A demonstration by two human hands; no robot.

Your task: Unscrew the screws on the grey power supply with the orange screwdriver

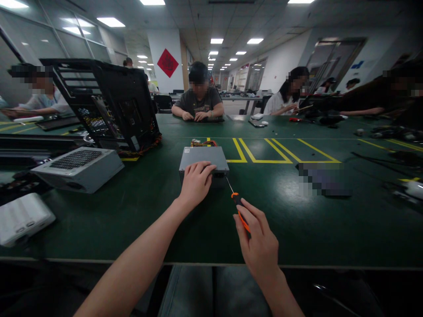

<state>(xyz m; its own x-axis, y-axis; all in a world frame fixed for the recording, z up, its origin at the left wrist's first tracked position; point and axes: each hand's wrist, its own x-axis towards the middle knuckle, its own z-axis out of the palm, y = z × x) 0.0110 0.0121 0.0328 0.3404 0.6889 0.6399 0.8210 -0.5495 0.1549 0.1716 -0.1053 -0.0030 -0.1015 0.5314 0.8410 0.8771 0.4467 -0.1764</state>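
Fingers of the right hand (259, 240) pinch an orange-black screwdriver (241, 210), lower centre, above a green table (139, 229); ceiling lights (217, 41) top.

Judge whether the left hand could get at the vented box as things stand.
Probably yes: the left hand only rests on the grey box, and green tabletop lies between it and the vented box. The black case stands behind, seemingly out of the way.

red diamond sign (168, 63): pillar (158, 83) | label (187, 150): grey box (211, 154) | both unreadable
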